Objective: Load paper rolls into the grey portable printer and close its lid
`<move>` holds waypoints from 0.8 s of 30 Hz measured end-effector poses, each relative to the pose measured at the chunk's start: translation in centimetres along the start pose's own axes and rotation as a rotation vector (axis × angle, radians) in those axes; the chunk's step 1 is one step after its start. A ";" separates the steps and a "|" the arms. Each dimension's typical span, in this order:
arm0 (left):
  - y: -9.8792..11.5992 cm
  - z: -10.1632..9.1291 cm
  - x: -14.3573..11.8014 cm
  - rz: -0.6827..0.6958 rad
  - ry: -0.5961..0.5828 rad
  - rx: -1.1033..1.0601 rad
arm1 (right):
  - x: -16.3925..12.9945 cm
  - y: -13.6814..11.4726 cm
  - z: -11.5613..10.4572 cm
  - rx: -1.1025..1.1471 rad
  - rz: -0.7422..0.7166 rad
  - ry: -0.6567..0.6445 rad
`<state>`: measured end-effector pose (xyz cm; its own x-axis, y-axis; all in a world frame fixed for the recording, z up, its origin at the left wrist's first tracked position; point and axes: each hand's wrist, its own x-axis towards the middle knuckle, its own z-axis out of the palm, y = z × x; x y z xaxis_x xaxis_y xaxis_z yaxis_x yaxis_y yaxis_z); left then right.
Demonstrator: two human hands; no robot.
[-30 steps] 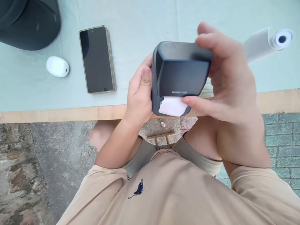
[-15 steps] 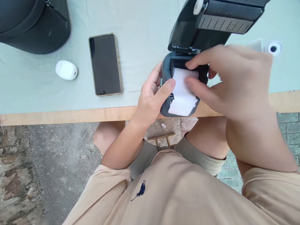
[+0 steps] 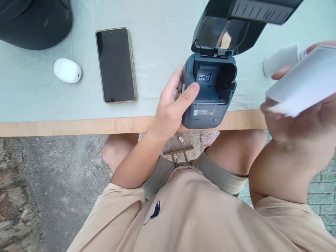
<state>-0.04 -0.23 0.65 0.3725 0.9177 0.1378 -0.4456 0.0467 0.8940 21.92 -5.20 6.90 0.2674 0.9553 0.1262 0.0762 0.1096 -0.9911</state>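
A dark blue-grey label printer (image 3: 206, 117) stands near the table's front edge with its lid (image 3: 225, 33) raised and its paper bay bare. My left hand (image 3: 172, 105) grips the printer's left side, thumb over the rim of the bay. Off to the right, my right hand (image 3: 296, 129) holds a roll of white paper (image 3: 308, 80), blurred by motion, with a loose end hanging toward the left. Behind that hand lies another white paper roll (image 3: 279, 61), partly hidden by the fingers.
On the left of the pale green tablecloth (image 3: 157, 42) lie a smartphone (image 3: 117, 66) and a white earbud case (image 3: 67, 70). A black bag (image 3: 36, 24) stands in the far left corner. The table's wooden edge (image 3: 78, 126) runs in front of my knees.
My right hand has lifted the paper roll out of the printer and carried it right. My left hand still holds the printer. The view has shifted slightly.
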 end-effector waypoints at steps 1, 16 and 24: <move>0.1 0.1 0.0 -0.005 0.001 -0.017 | -0.2 0.9 -0.1 0.008 0.048 -0.016; 1.1 0.9 -0.1 -0.070 0.040 -0.106 | -0.4 1.7 0.7 -0.797 -0.350 0.117; 1.5 1.1 -0.3 -0.077 0.053 -0.116 | -0.9 1.7 -0.5 -0.806 -0.206 0.084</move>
<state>0.08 -0.84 2.37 0.3669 0.9292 0.0453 -0.5097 0.1600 0.8454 22.28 -5.96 5.08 0.2415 0.9103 0.3362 0.7868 0.0191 -0.6169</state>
